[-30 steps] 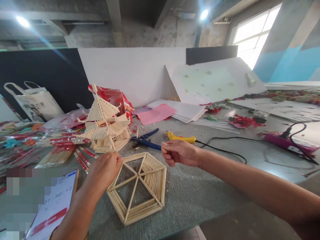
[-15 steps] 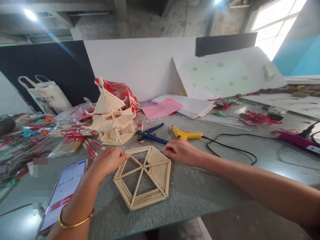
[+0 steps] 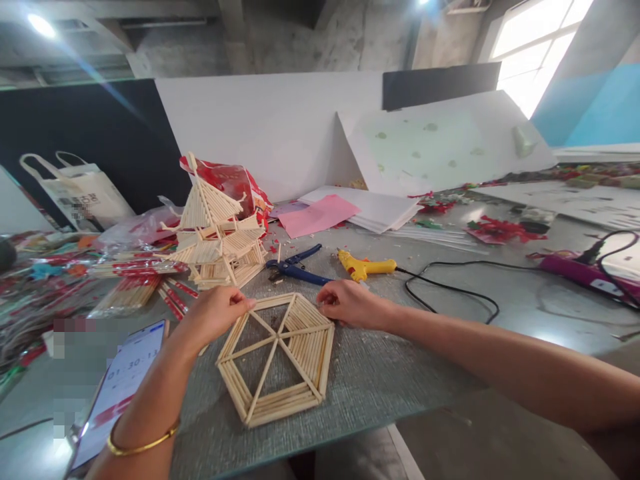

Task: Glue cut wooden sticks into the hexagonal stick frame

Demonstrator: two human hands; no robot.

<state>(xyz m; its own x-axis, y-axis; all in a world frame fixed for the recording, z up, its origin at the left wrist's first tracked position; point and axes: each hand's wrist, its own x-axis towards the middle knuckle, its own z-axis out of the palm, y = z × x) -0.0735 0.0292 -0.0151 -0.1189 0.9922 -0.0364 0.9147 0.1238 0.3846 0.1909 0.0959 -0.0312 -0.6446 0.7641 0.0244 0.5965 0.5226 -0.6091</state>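
Note:
A flat hexagonal frame of wooden sticks [image 3: 310, 337] lies on the grey table, its spokes meeting in the middle. Rows of sticks fill the right-hand sections; the lower ones are partly filled and the others show the table through them. My left hand [image 3: 213, 317] has its thumb and fingertips pinched at the frame's upper-left corner. At the upper-right edge, my right hand [image 3: 353, 305] has its fingers curled together against the sticks. Behind my right hand lie blue-handled pliers [image 3: 303, 270] and a yellow glue gun [image 3: 365, 265].
A stick-built pagoda model [image 3: 215, 233] stands behind the frame. A phone [image 3: 120, 393] showing a timer lies by my left forearm. Bundles of sticks [image 3: 127, 293] are at left, pink paper [image 3: 320, 215] at the back. The glue gun's black cord [image 3: 465, 265] runs toward a purple power strip [image 3: 583, 273].
The view has swung slightly right, so everything appears shifted left. Both hands keep their places at the frame's upper corners. The phone's timer has advanced by a second.

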